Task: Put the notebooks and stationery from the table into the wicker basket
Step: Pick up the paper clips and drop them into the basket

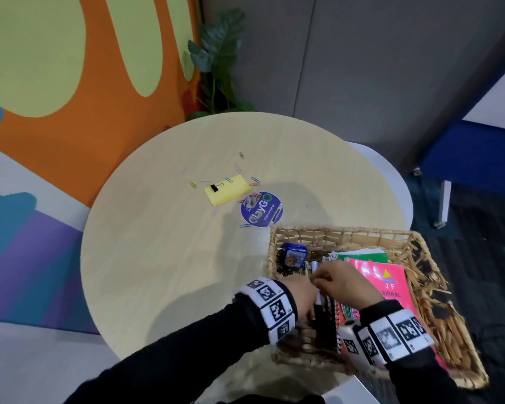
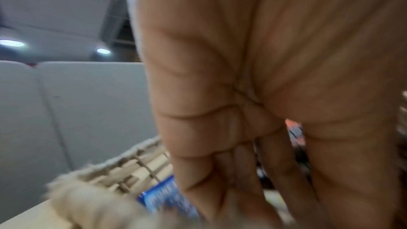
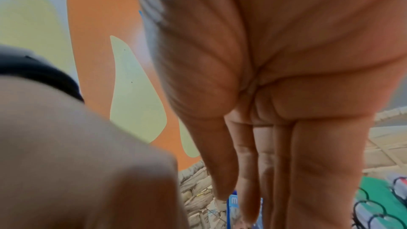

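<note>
The round table (image 1: 164,272) was the biggest thing, pale and woody. The wicker basket (image 1: 438,275) sat on its near right side, with part of it sticking out past the table edge. Inside the basket lay the notebooks (image 1: 388,284), a pink one on top of a green one (their wire spirals showed by the hands). A blue box (image 1: 295,255) stood in the far left corner of the basket.

Both hands were down in the left part of the basket, close together. The right hand (image 1: 344,284) had its fingers pointing down and held side by side in the right wrist view. The tips seemed to touch some pens (image 1: 318,304) there, but I could not tell if they pinched anything. The left hand (image 1: 302,298) was partly hidden behind the right one. Its fingers pointed down too, and I could not tell if it held something.

Farther back on the table lay a round purple sticker (image 1: 261,209). Just beside it was a yellow sticky pad (image 1: 227,190) with 1 black binder clip (image 1: 215,188) on it. Small colored paper clips (image 1: 254,181) were scattered around the pad.
</note>
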Tool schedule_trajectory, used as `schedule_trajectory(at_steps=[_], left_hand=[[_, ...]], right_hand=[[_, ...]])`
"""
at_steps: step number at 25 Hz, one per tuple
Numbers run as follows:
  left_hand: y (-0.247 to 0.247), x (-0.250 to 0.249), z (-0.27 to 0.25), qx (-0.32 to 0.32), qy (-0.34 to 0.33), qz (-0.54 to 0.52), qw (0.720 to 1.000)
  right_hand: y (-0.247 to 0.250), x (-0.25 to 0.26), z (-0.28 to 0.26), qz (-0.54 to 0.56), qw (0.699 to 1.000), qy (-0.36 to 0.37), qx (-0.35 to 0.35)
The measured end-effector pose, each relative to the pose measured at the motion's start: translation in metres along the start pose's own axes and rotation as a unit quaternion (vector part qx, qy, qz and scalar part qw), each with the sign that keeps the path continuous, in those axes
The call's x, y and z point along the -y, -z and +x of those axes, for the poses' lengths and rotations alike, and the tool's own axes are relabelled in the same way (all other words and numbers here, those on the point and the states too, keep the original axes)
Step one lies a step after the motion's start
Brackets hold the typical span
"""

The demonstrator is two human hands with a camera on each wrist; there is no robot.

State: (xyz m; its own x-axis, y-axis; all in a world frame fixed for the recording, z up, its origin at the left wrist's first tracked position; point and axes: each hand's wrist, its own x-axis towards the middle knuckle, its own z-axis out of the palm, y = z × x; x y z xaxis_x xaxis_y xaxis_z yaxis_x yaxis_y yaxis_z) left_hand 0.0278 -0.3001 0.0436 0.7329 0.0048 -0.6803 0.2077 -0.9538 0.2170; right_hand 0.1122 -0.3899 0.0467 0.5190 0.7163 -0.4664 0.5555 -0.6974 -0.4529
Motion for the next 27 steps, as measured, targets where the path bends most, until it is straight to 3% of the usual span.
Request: schedule_trajectory(at_steps=[2, 4, 7, 9, 12, 15, 19, 27], left_hand=[[0.018, 0.024, -0.022, -0.125, -0.043, -0.103, 0.986], [0.029, 0.063, -0.041, -0.233, -0.042, -0.218, 0.947], [0.03, 0.138, -0.051, -0.355, 0.028, -0.358, 0.863], [0.028, 0.192, -0.05, -0.402, 0.101, -0.393, 0.821], [0.028, 0.266, -0.034, -0.415, 0.198, -0.393, 0.797], [0.028, 0.318, -0.007, -0.408, 0.254, -0.396, 0.782], [0.032, 0.358, 0.027, -0.402, 0.258, -0.387, 0.789], [0.043, 0.392, 0.059, -0.409, 0.252, -0.373, 0.794]], right_hand=[[0.001, 0.006, 0.007, -0.012, 1.0, 0.01, -0.009], [0.008, 0.017, 0.013, 0.005, 1.0, 0.015, -0.025], [0.032, 0.052, 0.034, 0.057, 0.994, 0.059, -0.068], [0.05, 0.086, 0.06, 0.093, 0.988, 0.09, -0.088], [0.067, 0.146, 0.124, 0.101, 0.978, 0.13, -0.125], [0.051, 0.187, 0.207, 0.088, 0.984, 0.117, -0.106], [0.002, 0.2, 0.295, -0.026, 0.996, 0.072, -0.05], [-0.04, 0.199, 0.348, -0.095, 0.994, 0.04, -0.043]])
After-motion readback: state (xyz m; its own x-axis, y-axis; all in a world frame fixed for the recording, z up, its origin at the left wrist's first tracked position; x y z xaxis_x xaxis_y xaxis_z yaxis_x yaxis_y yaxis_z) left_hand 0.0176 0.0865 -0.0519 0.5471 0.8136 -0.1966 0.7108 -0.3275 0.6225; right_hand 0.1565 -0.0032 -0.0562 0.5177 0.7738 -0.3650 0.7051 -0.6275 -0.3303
